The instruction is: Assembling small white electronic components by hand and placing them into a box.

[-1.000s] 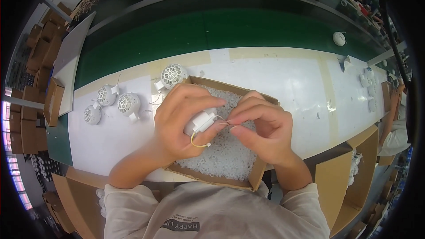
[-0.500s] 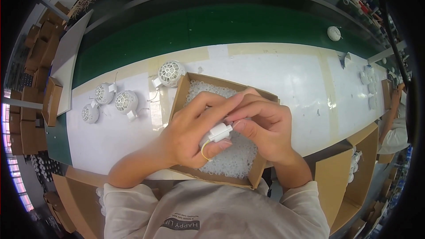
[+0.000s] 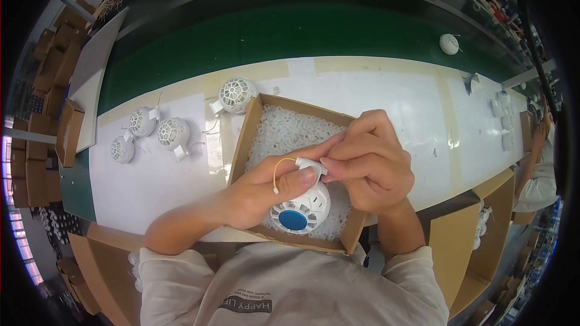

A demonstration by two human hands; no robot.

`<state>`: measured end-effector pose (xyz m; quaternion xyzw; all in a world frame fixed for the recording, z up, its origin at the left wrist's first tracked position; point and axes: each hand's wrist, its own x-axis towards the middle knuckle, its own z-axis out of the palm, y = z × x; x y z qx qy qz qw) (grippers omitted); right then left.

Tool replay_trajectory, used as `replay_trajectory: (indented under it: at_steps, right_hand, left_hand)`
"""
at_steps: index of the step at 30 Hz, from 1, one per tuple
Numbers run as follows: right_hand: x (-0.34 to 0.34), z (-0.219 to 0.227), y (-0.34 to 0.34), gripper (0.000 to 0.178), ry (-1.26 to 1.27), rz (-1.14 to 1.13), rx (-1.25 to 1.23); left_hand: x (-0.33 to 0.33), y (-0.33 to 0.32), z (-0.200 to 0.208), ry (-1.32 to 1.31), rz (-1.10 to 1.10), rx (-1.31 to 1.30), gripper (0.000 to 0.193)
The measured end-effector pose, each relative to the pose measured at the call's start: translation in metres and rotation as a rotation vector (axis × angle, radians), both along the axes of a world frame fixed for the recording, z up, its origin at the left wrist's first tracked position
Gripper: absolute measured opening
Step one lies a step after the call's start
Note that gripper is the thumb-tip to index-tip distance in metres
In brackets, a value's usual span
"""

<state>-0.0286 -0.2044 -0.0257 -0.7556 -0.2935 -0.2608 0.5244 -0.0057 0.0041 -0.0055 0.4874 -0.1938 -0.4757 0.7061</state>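
Observation:
My left hand (image 3: 257,192) is closed around the neck of a white round vented housing (image 3: 315,204), the thumb lying across that neck. A blue disc (image 3: 293,220) on the housing faces toward me. From the neck loops a yellow wire (image 3: 275,172) with a small white plug at its end. With fingertips pinched, my right hand (image 3: 377,169) presses at the end of the neck; what lies between those fingertips is too small to make out. Both hands are over a shallow cardboard box (image 3: 243,142) filled with small clear plastic rings (image 3: 287,130).
Several white vented housings (image 3: 174,134) stand left on the white tabletop (image 3: 393,102), one beside the box. Another housing (image 3: 449,44) sits on the green surface (image 3: 338,30) beyond. Open cartons (image 3: 456,247) flank me. At far right is another person's arm (image 3: 534,151).
The housing has turned, so its blue disc and vents now show below my left hand. My right hand has shifted slightly right and its fingers have curled in toward the neck.

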Motion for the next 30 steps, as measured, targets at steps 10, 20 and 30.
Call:
replay_trajectory:
  at_steps: [10,20,30]
  right_hand:
    - [0.006,-0.001,-0.015,0.016,0.296,0.149,-0.023]
    - [-0.007,-0.03,0.007,0.011,0.324,0.009,-0.79]
    - [0.002,-0.015,0.006,0.009,0.293,-0.005,-0.547]
  left_hand:
    - [0.008,-0.004,0.001,-0.667,0.051,0.262,0.069]
    - [0.029,0.016,0.022,-0.209,0.529,0.016,0.074]
    - [0.033,0.026,-0.002,-0.249,0.4,-0.057,0.064]
